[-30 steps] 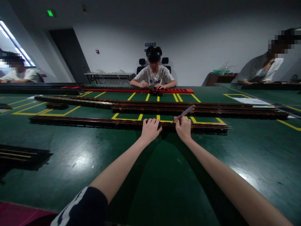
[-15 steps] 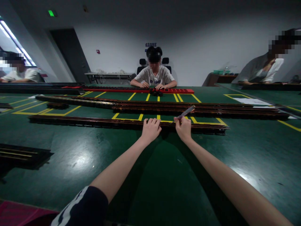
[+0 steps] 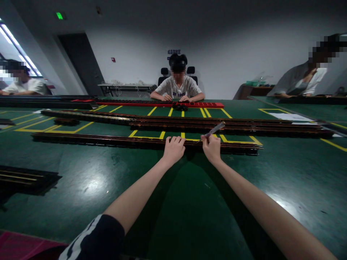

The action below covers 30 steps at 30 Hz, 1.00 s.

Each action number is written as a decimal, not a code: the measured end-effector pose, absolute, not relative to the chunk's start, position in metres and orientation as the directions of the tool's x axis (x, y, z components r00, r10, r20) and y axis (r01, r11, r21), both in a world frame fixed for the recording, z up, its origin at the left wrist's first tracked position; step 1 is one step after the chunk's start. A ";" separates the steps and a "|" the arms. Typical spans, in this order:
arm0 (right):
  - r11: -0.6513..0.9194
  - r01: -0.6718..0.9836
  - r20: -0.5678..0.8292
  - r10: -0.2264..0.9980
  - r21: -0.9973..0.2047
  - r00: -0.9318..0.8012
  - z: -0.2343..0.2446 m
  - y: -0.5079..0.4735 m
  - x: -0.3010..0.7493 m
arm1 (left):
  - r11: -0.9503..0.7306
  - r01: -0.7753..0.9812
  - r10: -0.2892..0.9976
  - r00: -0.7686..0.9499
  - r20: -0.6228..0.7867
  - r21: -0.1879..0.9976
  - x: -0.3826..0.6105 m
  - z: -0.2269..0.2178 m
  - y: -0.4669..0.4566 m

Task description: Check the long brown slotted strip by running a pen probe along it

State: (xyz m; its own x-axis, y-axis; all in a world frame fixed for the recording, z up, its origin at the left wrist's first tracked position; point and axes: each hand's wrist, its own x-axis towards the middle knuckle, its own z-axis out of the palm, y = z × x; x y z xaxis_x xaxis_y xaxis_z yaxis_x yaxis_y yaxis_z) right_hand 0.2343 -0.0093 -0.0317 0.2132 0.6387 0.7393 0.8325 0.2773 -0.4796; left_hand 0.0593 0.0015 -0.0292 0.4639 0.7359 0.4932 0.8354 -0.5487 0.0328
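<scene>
A long, thin dark strip (image 3: 103, 139) with reddish-brown edges lies sideways on the green table in front of me. My left hand (image 3: 174, 148) rests over its middle, fingers curled across it. Just to the right, my right hand (image 3: 212, 148) is closed in a pinch around a slim pen-like tool (image 3: 217, 128). The tool tilts, its pointed end down at the strip and its pale, clear-looking end up to the right. What the tip touches is too small to tell.
Behind lies a stack of similar dark strips (image 3: 233, 126); more strips (image 3: 27, 177) lie at the left. Yellow tape lines (image 3: 241, 142) mark the table. A co-worker (image 3: 179, 86) sits opposite near a red frame (image 3: 207, 105). Other people sit at the far left and right.
The near strip has slid slightly to the left. My left hand has shifted a little left with it, while my right hand and the tool stay almost in place.
</scene>
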 end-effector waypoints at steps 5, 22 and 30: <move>0.279 0.830 0.739 0.638 -0.483 0.216 -0.030 -0.010 0.234 | -0.537 0.843 0.736 0.461 0.496 0.013 0.060 -0.028 0.001; 0.282 0.810 0.713 0.665 -0.514 0.221 -0.030 -0.011 0.233 | -0.529 0.849 0.727 0.456 0.514 -0.005 0.060 -0.029 0.001; 0.272 0.791 0.696 0.672 -0.548 0.251 -0.032 -0.009 0.235 | -0.528 0.849 0.744 0.453 0.492 0.018 0.059 -0.029 0.001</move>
